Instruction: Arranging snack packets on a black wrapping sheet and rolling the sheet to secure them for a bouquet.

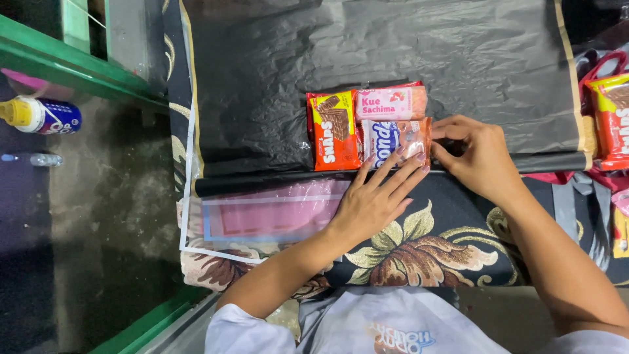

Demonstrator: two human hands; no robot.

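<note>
**Pressing a clear snack packet between two hands**

Head view. A transparent packet [400, 139] lies at the near edge of a black plastic sheet [458, 59], its long axis running left to right, just beside an orange wafer packet [333, 131] and in front of a pink cake packet [388, 103]. The left hand [377, 200] reaches from below, fingers spread flat, fingertips touching the packet's near edge. The right hand [477, 157] sits at the packet's right end, fingers curled and pressed together against it; whether it pinches the wrapper cannot be told. Both hands are equally close. A floral cloth [445, 249] lies beneath the forearms.
</note>
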